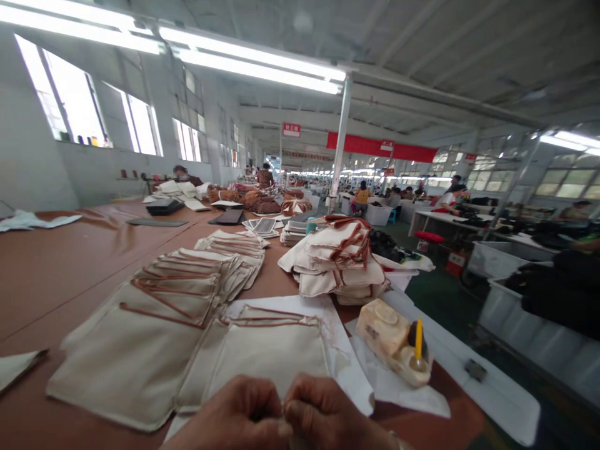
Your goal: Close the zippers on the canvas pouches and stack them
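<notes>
My left hand (239, 415) and my right hand (323, 412) meet at the bottom middle, fingers curled and pinched, fingertips nearly touching. What they pinch is hidden by the fingers. Just beyond them lies a cream fabric panel (276, 350) with brown edging, its near edge covered by my hands. Under it is a white sheet (349, 356). To the left, overlapping cream panels (126, 350) with brown trim fan out in a long row away from me.
A tall stack of cream pieces (332, 256) stands beyond the panel. At right is a cut-open plastic container (384, 331) with a yellow stick (419, 337). Dark flat pieces (164, 207) lie at the far left. White bins (529, 312) stand across the aisle; people work farther back.
</notes>
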Demonstrator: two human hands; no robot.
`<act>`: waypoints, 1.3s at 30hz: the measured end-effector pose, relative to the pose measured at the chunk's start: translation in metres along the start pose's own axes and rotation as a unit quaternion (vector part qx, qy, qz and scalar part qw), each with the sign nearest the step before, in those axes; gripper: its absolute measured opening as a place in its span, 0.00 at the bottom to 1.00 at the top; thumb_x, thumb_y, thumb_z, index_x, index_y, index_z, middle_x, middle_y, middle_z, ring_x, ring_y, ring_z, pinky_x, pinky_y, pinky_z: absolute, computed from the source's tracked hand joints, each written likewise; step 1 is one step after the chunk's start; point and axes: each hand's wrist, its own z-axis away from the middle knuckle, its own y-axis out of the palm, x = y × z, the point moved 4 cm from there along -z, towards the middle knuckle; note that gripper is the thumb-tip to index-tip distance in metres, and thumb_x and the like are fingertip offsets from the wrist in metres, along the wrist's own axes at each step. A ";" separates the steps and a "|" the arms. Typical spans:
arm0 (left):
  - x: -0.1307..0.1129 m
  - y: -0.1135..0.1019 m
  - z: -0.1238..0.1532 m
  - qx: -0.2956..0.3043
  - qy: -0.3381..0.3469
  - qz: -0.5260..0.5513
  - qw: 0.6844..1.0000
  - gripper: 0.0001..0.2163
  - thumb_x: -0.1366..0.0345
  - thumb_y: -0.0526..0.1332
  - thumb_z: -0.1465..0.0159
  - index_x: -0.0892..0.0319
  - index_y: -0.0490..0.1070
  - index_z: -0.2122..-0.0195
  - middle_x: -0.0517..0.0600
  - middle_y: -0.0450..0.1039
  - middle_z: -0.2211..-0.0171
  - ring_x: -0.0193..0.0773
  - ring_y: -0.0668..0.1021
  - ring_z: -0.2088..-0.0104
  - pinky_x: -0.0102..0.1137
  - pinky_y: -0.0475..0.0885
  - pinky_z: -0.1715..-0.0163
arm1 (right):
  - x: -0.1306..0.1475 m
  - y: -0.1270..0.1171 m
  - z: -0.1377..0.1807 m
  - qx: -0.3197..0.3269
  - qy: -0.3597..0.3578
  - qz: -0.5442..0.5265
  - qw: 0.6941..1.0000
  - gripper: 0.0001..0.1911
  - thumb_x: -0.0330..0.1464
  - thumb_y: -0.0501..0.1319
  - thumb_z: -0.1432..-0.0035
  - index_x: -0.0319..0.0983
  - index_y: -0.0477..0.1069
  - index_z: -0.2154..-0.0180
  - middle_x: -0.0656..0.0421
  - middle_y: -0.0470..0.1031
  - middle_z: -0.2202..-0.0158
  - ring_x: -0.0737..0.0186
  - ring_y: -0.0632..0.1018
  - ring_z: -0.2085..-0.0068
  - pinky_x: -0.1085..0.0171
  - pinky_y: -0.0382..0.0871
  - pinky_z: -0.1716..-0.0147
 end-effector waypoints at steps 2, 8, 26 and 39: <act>-0.001 0.005 0.000 0.006 -0.001 0.045 0.999 0.16 0.54 0.67 0.48 0.64 0.71 0.71 0.45 0.63 0.77 0.32 0.61 0.74 0.27 0.54 0.75 | 0.000 -0.001 0.005 -0.007 0.000 0.005 1.000 0.26 0.54 0.58 0.38 0.36 0.65 0.70 0.63 0.60 0.74 0.69 0.60 0.71 0.70 0.54 0.74; -0.004 0.018 0.002 0.061 -0.032 0.183 0.981 0.11 0.62 0.66 0.45 0.66 0.77 0.67 0.47 0.68 0.75 0.31 0.62 0.74 0.27 0.55 0.73 | -0.013 -0.004 0.014 0.003 0.023 0.004 1.000 0.23 0.49 0.53 0.32 0.37 0.63 0.70 0.65 0.56 0.74 0.69 0.57 0.72 0.68 0.52 0.75; 0.008 0.027 -0.010 -0.030 -0.075 0.248 0.965 0.06 0.69 0.61 0.52 0.66 0.75 0.75 0.44 0.59 0.82 0.32 0.60 0.77 0.28 0.54 0.76 | -0.012 -0.012 0.014 0.019 0.070 -0.136 0.988 0.16 0.42 0.67 0.44 0.34 0.70 0.65 0.61 0.68 0.72 0.68 0.65 0.70 0.68 0.56 0.72; 0.007 0.030 -0.007 0.004 -0.077 0.085 0.993 0.08 0.64 0.61 0.44 0.65 0.74 0.70 0.44 0.60 0.79 0.29 0.59 0.78 0.27 0.49 0.79 | -0.013 -0.013 0.016 -0.015 0.067 -0.008 0.998 0.09 0.35 0.61 0.40 0.35 0.68 0.68 0.64 0.63 0.74 0.68 0.61 0.72 0.67 0.54 0.74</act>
